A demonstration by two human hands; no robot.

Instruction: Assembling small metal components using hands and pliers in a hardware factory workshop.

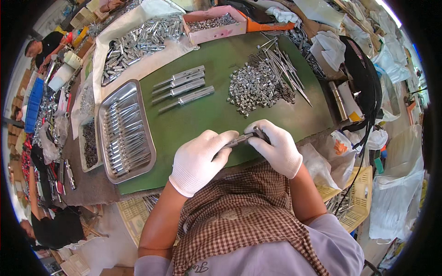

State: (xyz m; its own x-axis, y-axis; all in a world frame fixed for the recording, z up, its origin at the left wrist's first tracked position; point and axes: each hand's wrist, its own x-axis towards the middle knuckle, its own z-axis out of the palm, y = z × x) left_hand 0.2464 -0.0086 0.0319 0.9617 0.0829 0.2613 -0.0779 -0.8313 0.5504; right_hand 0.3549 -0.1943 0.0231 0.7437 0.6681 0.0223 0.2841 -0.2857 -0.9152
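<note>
In its white glove, my left hand (198, 158) is closed around a grey metal cylindrical part (238, 140), held over the near edge of the green mat (202, 119). My right hand (278, 149), also gloved in white, pinches a short dark metal rod-like piece (261, 134) against the end of that part. The fingers hide how the two pieces meet. Ahead of my left hand, several slotted metal cylinders with thin shafts (186, 97) lie side by side. Beyond my right hand is a heap of small shiny metal pieces (251, 87).
Left of the mat, a steel tray (152, 162) holds rows of slim metal parts. Long thin rods (287, 69) lie beside the heap. At the back are a pink box (221, 33) of small pieces and a pile of metal parts (140, 43). Other people sit at far left.
</note>
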